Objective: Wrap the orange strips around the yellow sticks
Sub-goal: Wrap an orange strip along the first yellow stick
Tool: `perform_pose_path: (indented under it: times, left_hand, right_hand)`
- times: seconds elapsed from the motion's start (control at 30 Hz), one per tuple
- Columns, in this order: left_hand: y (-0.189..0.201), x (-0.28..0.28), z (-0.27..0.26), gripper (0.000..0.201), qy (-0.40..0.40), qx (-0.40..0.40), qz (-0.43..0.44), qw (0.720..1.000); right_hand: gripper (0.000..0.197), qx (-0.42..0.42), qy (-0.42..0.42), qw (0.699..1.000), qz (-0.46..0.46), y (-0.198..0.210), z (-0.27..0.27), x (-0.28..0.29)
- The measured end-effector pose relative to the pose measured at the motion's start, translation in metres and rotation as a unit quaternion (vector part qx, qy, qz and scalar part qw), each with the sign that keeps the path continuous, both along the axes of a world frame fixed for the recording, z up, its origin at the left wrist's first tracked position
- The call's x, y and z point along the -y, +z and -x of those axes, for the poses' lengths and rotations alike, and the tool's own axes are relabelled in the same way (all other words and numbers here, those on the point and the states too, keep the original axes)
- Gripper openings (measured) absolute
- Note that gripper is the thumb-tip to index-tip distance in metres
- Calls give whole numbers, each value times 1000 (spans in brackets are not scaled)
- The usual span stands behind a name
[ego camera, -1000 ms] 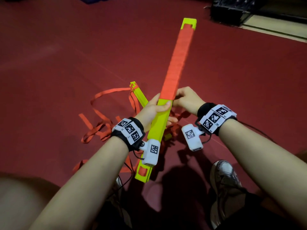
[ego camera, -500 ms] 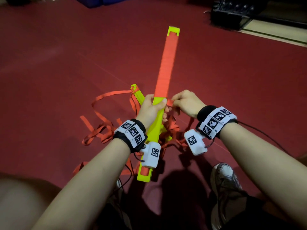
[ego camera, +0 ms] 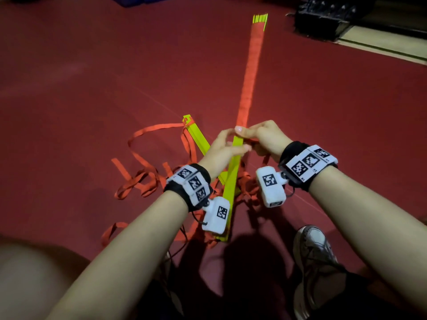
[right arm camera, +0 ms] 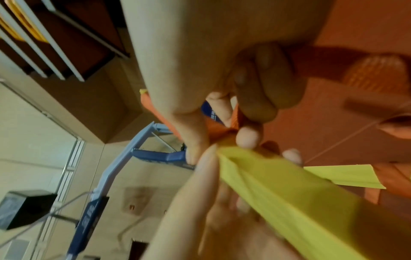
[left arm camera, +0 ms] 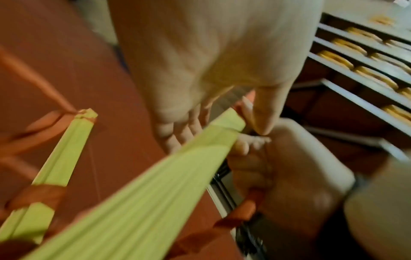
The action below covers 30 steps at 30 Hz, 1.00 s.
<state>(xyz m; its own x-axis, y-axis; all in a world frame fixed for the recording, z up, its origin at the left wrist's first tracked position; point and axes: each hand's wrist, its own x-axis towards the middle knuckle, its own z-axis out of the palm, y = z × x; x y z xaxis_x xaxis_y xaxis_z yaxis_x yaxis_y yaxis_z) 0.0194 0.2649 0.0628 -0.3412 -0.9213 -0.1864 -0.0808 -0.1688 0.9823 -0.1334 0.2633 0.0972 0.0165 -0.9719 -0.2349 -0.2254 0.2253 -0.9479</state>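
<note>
Two hands (ego camera: 221, 148) gripping yellow stick (ego camera: 231, 179), orange strip (ego camera: 249, 72) wrapped, no legible writing

Bare forearms, 2 black wristbands (ego camera: 187, 184) (white tags, black square codes), white sneaker (ego camera: 314, 252).

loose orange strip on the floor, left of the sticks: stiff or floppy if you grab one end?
Likely floppy: the orange strip lies in loops and twists on the red floor, so lifting one end would probably trail the rest. Probably light, since it looks thin and flat. It may snag, as it runs tangled under the yellow sticks that the left hand holds.
</note>
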Motion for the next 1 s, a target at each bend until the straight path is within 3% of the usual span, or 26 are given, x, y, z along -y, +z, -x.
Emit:
perform_pose_path:
  times: [0.07, 0.13, 0.2, 0.27, 0.33, 0.47, 0.63, 0.67, 0.8, 0.9, 1.0]
  left_hand:
    - [4, 2, -10, 63, -26, -62, -81, 994]
    - [2, -1, -19, 46, -102, -73, -134, 983]
    - [-1, -7, -19, 33, -126, -109, -173, 971]
    - [-1, -11, -13, 19, -76, -123, -137, 980]
    - [-3, -8, -10, 11, -5, -68, -50, 996]
    - [-11, -2, -13, 41, 95, 35, 33, 994]
    - [-15, -9, -8, 36, 108, 201, 140, 963]
    - [-13, -9, -7, 38, 112, 205, 143, 962]
    - [-11, -5, -4, 57, 119, 65, 111, 985]
    - [-13, 0, -6, 63, 123, 75, 143, 979]
    - [-13, 0, -11, 64, 112, 110, 168, 973]
  right_hand:
    - [42, 41, 36, 999, 2, 6, 4, -1]
    - [41, 82, 56, 995, -2, 9, 5, -2]
    - [43, 95, 66, 993, -2, 11, 5, -2]
    - [43, 71, 59, 996, 5, 11, 6, -1]
    - [43, 18, 24, 999, 21, 12, 11, 2]
    - [40, -53, 1, 998, 36, 12, 7, 5]
    - [19, -207, 1, 977, 57, 12, -2, 6]
    - [21, -224, -10, 973, 56, 12, -1, 6]
    - [21, -305, -48, 949, 68, 5, 4, 8]
    - [26, -383, -36, 919, 80, -2, 11, 8]
    - [30, -398, -56, 912, 79, -2, 21, 10]
